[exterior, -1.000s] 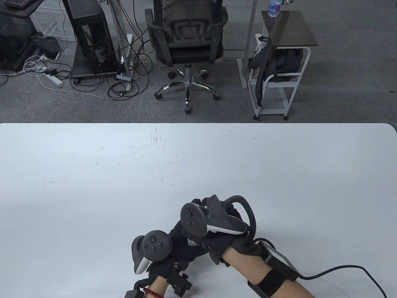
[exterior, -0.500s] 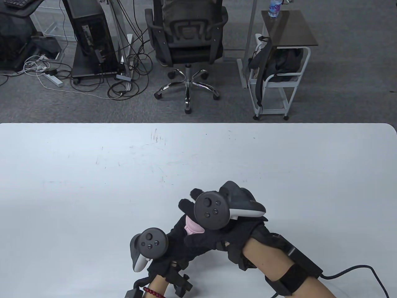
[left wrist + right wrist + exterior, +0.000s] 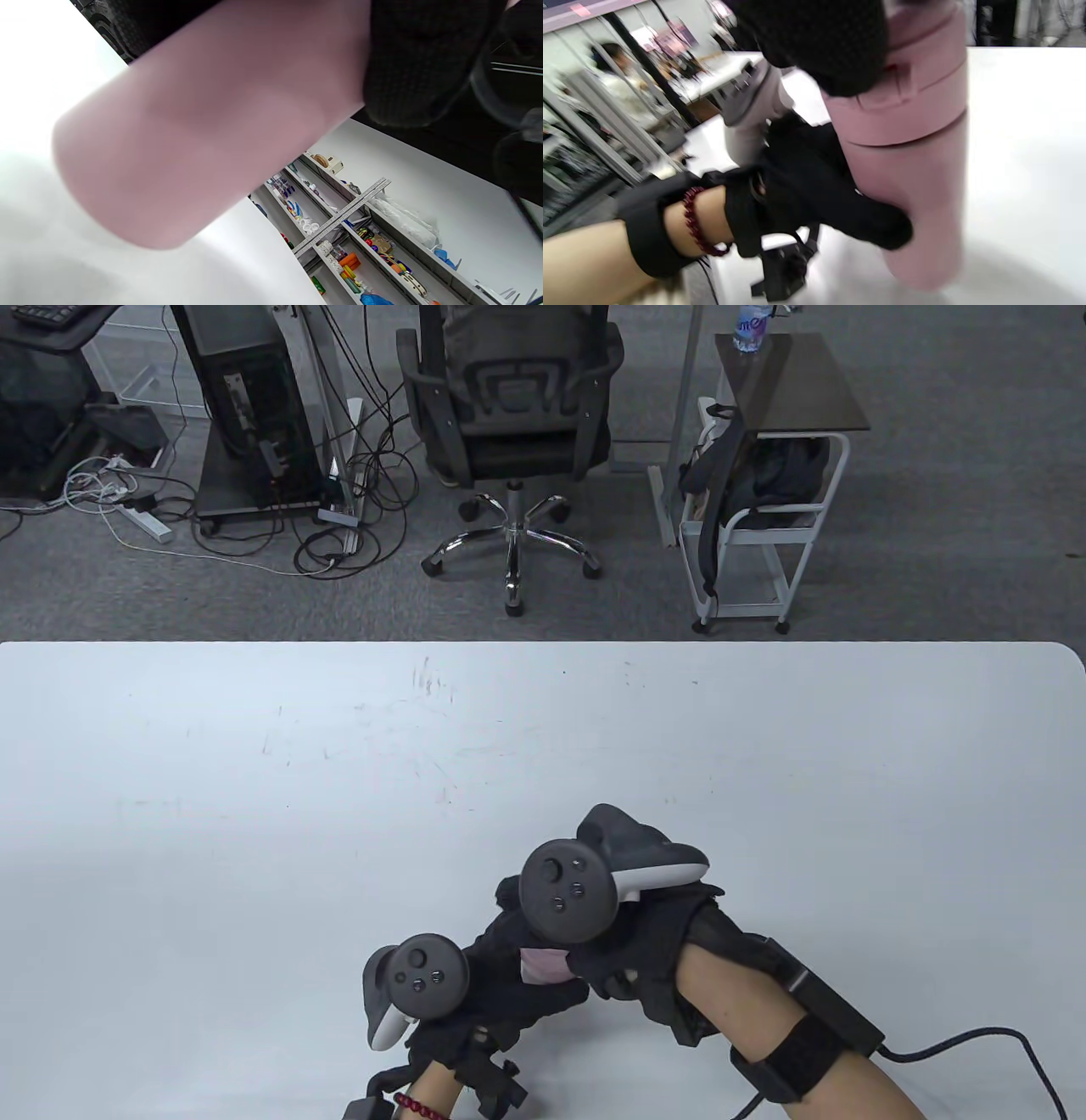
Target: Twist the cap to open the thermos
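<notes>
A pink thermos (image 3: pixel 916 178) stands on the white table (image 3: pixel 254 814) near its front edge. In the table view only a bit of its pink top (image 3: pixel 543 965) shows between the gloves. My left hand (image 3: pixel 501 984) grips the thermos body; its fingers (image 3: pixel 857 220) wrap the body in the right wrist view, and the body fills the left wrist view (image 3: pixel 203 127). My right hand (image 3: pixel 611 950) grips the pink cap (image 3: pixel 908 84) from above, with gloved fingers (image 3: pixel 831 46) over the cap. The cap sits on the body.
The table's far edge (image 3: pixel 543 645) lies beyond the hands. A cable (image 3: pixel 976 1044) runs from my right forearm across the table's front right. An office chair (image 3: pixel 509 432) and a white cart (image 3: pixel 764 517) stand on the floor beyond the table.
My right hand has turned on the cap and moved a little toward me, its tracker swinging round. Less of the pink top shows now. My left hand has stayed put on the body.
</notes>
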A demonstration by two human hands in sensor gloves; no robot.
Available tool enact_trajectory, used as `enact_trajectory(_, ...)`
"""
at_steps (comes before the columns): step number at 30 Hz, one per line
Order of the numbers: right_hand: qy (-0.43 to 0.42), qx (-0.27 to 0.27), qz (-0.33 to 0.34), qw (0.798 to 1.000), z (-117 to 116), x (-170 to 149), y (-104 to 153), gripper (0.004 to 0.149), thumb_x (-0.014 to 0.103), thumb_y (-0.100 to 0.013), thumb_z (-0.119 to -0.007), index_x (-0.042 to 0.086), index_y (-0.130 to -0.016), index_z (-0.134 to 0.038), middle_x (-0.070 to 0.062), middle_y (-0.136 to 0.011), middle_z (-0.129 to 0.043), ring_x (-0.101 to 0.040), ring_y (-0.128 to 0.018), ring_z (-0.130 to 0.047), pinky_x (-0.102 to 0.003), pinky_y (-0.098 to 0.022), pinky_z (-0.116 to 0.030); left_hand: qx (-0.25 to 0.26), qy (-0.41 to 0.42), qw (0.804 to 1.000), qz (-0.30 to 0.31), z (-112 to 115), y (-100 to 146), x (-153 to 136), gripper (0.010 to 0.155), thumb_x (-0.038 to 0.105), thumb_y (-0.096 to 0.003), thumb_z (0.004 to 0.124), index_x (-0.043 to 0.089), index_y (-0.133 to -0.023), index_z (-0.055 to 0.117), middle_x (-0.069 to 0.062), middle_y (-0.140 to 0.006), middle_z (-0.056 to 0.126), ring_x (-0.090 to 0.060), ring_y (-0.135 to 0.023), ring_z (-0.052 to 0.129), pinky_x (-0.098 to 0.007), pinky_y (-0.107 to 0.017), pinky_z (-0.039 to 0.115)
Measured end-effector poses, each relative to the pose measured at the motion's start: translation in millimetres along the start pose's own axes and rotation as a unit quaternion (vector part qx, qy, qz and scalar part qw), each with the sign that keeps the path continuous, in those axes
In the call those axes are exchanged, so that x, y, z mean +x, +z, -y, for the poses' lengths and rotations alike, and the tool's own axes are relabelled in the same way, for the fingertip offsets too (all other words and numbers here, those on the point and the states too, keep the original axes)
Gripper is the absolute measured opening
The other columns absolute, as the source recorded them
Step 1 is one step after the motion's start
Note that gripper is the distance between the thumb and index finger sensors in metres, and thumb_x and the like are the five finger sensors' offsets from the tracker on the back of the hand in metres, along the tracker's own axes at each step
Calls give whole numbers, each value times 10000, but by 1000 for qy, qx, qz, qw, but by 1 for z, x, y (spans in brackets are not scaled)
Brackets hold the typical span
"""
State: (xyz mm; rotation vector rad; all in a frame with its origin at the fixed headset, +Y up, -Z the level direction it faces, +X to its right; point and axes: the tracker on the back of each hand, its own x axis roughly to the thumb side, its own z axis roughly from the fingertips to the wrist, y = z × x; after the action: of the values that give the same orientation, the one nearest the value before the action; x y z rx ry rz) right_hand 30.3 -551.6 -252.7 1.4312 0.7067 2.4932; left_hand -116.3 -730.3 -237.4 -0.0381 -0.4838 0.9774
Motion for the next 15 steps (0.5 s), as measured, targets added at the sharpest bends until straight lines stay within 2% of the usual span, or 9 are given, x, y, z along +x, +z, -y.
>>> enact_trajectory(2,-33,3,-21,999,3,-5,5,759,122,-458,-843,223,-1094,-442,-145,-1159,-275,-510,-983,-227,-746,-625,-190,6,-1,1000,-3,0,1,-1,1016,533,-294,943,156,-1069,406,-129,-1119,533,-382,-963,707,-500,-695,742)
enact_trajectory(3,-52,-6,-52,997,4,-8,8,781,308,-500,-831,197,-1120,-369,-183,-1161,-213,-529,-983,-218,-760,-625,-189,8,-8,1000,-7,-1,1,-1,1015,535,-295,942,155,-1068,406,-130,-1118,533,-382,-963,706,-502,-694,741)
enact_trajectory(4,-55,-27,-81,995,4,-9,8,840,463,-509,-773,145,-1136,-314,-256,-1151,-229,-556,-972,-298,-775,-622,-245,7,-9,1000,-9,-1,0,-1,1014,537,-297,940,156,-1069,403,-129,-1117,532,-381,-963,705,-501,-695,740)
enact_trajectory(5,-44,-63,-137,988,3,-9,7,874,529,-504,-732,88,-1136,-320,-363,-1106,-313,-578,-920,-482,-788,-610,-360,5,-9,1000,-11,0,0,-1,1014,538,-300,938,156,-1069,400,-130,-1119,528,-382,-964,702,-501,-699,737)
enact_trajectory(7,47,-48,-205,977,-3,-5,0,928,604,-476,-680,1,-1116,-386,-444,-982,-546,-552,-715,-771,-778,-540,-543,3,-11,1000,-9,0,0,-1,1013,536,-299,939,155,-1069,401,-129,-1118,529,-383,-963,702,-502,-698,735)
enact_trajectory(9,95,-27,-211,972,-9,-1,-7,881,572,-476,-720,-39,-1061,-475,-299,-806,-793,-419,-514,-892,-717,-502,-657,4,-14,1000,-3,0,0,1,1014,528,-286,949,152,-1064,418,-134,-1109,544,-387,-953,713,-497,-694,743)
enact_trajectory(11,100,-32,-192,976,-9,1,-10,839,529,-479,-780,-43,-1041,-535,-304,-766,-812,-406,-463,-884,-718,-506,-651,-3,-14,1000,1,1,0,0,1039,535,-259,954,147,-1063,423,-140,-1100,556,-387,-943,727,-494,-688,754)
enact_trajectory(13,42,30,-130,990,-6,-2,-10,788,372,-477,-864,62,-1092,-482,-353,-937,-656,-473,-699,-789,-766,-596,-494,-8,-13,1000,7,2,0,1,1042,527,-251,960,145,-1061,426,-141,-1098,557,-392,-940,726,-499,-686,751)
enact_trajectory(15,11,56,-54,997,-4,-7,-8,730,186,-478,-882,237,-1086,-481,-214,-1124,-415,-505,-964,-472,-781,-635,-289,-3,-11,1000,5,0,0,0,1047,533,-252,956,152,-1064,417,-136,-1102,552,-384,-945,725,-493,-692,751)
